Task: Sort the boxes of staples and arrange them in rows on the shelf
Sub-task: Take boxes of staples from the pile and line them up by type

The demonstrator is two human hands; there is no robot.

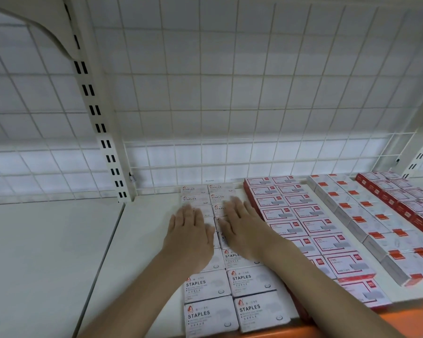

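Note:
Two rows of white boxes marked STAPLES (253, 282) run from the front edge to the back of the white shelf (144, 240). My left hand (189, 236) lies flat on the left row, fingers straight. My right hand (242, 223) lies flat on the right row beside it, fingers straight and pointing to the back. Both hands cover the middle boxes of these rows. To the right stand two rows of white boxes with red frames (310, 225).
Further right are rows of white boxes with orange-red squares (366, 215) and red boxes (405, 203) at the far right. A wire grid back panel (230, 106) closes the rear. A slotted upright (100, 132) splits off a neighbouring shelf board (42, 252) on the left. The front edge is orange (401, 318).

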